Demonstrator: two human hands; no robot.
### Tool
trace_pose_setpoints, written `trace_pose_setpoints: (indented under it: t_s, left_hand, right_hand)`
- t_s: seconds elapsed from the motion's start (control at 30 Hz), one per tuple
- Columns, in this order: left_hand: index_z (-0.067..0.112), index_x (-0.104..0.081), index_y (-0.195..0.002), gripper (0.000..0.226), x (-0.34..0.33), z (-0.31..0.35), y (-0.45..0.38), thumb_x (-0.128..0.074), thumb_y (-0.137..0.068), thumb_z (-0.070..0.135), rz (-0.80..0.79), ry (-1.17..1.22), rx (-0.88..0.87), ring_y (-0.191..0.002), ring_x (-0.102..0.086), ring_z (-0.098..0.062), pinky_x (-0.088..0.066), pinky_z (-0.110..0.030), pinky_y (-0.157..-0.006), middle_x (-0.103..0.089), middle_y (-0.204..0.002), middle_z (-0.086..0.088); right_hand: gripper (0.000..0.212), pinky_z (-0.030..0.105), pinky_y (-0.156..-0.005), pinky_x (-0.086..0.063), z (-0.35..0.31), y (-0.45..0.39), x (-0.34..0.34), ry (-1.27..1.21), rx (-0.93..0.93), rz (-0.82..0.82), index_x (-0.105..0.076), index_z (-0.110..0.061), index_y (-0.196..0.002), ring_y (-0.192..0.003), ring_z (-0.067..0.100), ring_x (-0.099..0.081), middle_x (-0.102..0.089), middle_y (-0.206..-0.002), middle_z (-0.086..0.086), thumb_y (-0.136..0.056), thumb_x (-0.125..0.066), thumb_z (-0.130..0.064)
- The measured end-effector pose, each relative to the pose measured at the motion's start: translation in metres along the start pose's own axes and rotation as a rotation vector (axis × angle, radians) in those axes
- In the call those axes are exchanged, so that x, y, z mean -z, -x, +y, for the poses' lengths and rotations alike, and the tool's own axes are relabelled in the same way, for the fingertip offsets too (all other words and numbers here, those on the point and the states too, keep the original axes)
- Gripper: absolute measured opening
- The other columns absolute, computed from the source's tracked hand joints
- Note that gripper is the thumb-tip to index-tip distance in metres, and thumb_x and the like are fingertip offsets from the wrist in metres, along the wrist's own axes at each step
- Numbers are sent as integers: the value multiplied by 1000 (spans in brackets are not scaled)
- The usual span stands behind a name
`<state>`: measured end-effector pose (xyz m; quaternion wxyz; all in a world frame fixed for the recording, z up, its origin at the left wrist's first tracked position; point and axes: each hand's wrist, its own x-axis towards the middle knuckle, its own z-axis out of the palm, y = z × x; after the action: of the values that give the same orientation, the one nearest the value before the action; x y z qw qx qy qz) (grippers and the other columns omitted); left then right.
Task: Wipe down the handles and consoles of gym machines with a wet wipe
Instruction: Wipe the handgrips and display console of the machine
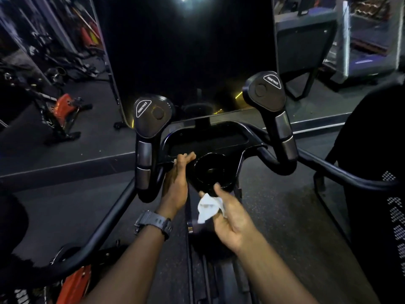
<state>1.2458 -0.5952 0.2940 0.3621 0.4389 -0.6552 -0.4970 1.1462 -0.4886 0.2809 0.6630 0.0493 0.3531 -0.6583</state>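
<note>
A black gym machine fills the middle of the view, with a large dark console screen [192,58] above a tray and a round cup holder [211,171]. Two upright handles carry resistance pads, the left handle [149,137] and the right handle [276,110]. My left hand [176,183], with a grey watch on the wrist, rests its fingers on the tray's front edge beside the left handle. My right hand [232,213] grips a crumpled white wet wipe [209,208] just below the cup holder's rim; whether the wipe touches the rim is unclear.
Long black side rails [109,218] run out left and right from the machine. An orange and black exercise bike [63,113] stands at the left on the dark floor. A treadmill [306,40] is behind on the right. A dark-clothed figure [377,172] is at the right edge.
</note>
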Motion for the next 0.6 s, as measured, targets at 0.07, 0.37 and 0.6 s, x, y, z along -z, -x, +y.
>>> trace_pose_setpoints:
  t_s: [0.07, 0.37, 0.6]
  left_hand:
    - [31, -57, -139, 85, 1, 0, 1, -14, -85, 82, -1, 21, -4, -135, -39, 12, -23, -20, -115, -54, -144, 19]
    - [35, -44, -145, 76, -7, 10, -6, -15, -90, 78, 133, 232, 46, -143, -36, -2, -23, -26, -118, -43, -153, 12]
    - [27, -41, -152, 91, -7, 12, -20, -29, -82, 85, 415, 314, 97, -143, -34, -8, -25, -39, -123, -38, -159, 5]
  right_hand:
    - [16, 34, -65, -60, -1, 17, 7, 317, 166, 29, -69, 6, -98, -76, 26, -73, -72, -96, 25, -95, -59, -6]
    - [28, 40, -71, -44, -21, -45, -41, 2157, 1305, 56, -70, -15, -99, -89, 30, -54, -59, -101, 7, -85, -60, -37]
    - [54, 46, -115, -28, -22, -62, -37, 2548, 1215, -313, -53, -17, -138, -143, 29, -32, -37, -155, 3, -88, -46, -37]
